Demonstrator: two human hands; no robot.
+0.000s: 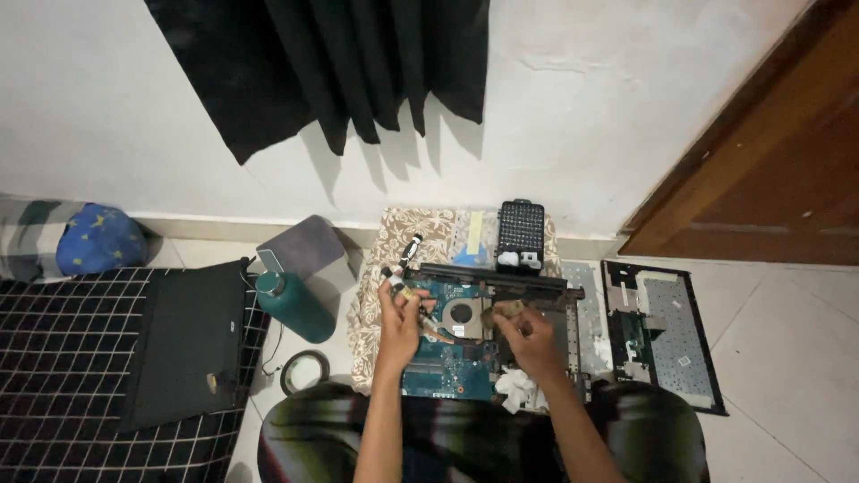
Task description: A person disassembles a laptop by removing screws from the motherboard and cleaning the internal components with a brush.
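An opened laptop base with a blue circuit board (447, 362) and a round fan (461, 313) lies on a patterned cloth (371, 304) in front of my knees. My left hand (400, 315) hovers over the board's left side, fingers closed on a small bottle (395, 283) with a dark cap. My right hand (530, 338) rests over the board's right side and grips a small brush (506, 309) with pale bristles. A crumpled white tissue (521, 389) lies just below my right wrist.
A black screwdriver bit case (521, 231) stands behind the laptop. A detached keyboard panel (667, 335) lies on the tiles at right. At left are a teal bottle (293, 306), a tape roll (304, 371), a closed black laptop (188, 344) on a checked mattress (63, 376).
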